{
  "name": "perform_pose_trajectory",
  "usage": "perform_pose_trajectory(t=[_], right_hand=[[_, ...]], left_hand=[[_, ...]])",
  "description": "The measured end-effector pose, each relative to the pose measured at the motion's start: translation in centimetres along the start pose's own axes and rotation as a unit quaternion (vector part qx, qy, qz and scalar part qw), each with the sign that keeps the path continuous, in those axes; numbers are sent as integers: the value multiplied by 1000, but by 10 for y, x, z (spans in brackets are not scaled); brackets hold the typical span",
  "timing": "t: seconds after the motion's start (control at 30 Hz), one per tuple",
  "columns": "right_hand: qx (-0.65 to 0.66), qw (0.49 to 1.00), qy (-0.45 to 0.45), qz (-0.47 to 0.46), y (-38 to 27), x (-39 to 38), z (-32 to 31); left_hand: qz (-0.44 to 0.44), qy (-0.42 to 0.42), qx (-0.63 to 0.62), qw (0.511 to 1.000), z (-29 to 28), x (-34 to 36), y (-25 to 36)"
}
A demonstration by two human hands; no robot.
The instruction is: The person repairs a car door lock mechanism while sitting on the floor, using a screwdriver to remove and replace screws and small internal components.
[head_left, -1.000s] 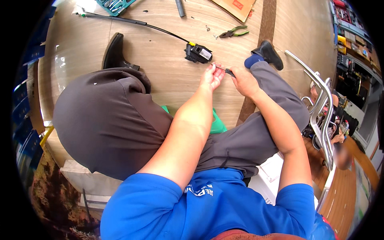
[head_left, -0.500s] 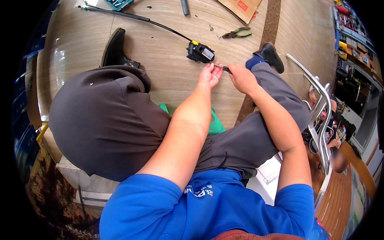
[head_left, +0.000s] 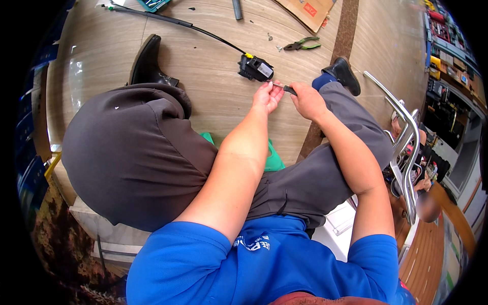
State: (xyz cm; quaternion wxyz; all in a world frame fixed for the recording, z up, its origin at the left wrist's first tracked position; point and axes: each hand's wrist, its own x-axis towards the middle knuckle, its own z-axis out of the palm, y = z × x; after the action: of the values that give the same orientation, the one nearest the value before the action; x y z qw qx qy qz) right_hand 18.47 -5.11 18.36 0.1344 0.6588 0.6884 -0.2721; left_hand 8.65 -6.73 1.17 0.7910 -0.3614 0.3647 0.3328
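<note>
A screwdriver with a dark handle and thin metal shaft lies across between my hands. My right hand is closed round its handle. Near the shaft's tip, my left hand pinches with thumb and fingertips, the palm turned up and the other fingers loosely curled. Whether a small part sits at the tip is too small to tell. Just beyond my left fingertips, a black latch-like unit with a pale label and yellow clip rests on the tiled floor. A long black cable runs from it to the far left.
Green-handled pliers and small metal bits lie beyond my right hand. Farther off are a cardboard piece, a grey tube and a teal case. Bent metal tubing stands at right, with another person behind it.
The screwdriver's handle has tipped slightly, and both hands have stayed almost in place. The latch-like unit and the pliers look unmoved on the floor.
</note>
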Motion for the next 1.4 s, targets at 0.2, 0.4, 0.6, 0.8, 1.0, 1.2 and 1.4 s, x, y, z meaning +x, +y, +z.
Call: perform_pose_trajectory(t=[0.2, 0.4, 0.6, 0.8, 1.0, 1.2, 1.4], right_hand=[[-24, 1000, -5, -9, -3, 1, -1], [-126, 991, -40, -32, -9, 4, -5], [-137, 990, -19, -38, -13, 6, 1], [100, 983, -36, 150, -8, 13, 2], [-15, 998, 20, -54, -28, 7, -20], [-66, 987, -90, 119, -34, 12, -28], [10, 991, 99, -92, -30, 8, -19]], left_hand=[[3, -4, 0, 1000, -1, 1, 0], [6, -12, -1, 1000, -2, 3, 0], [-8, -41, 1, 999, -6, 5, 3], [-24, -67, 3, 997, -6, 15, -6], [-21, -31, -5, 999, -6, 21, 2], [-56, -103, -37, 992, 5, -4, -5], [-51, -106, -30, 993, -12, 26, 5]])
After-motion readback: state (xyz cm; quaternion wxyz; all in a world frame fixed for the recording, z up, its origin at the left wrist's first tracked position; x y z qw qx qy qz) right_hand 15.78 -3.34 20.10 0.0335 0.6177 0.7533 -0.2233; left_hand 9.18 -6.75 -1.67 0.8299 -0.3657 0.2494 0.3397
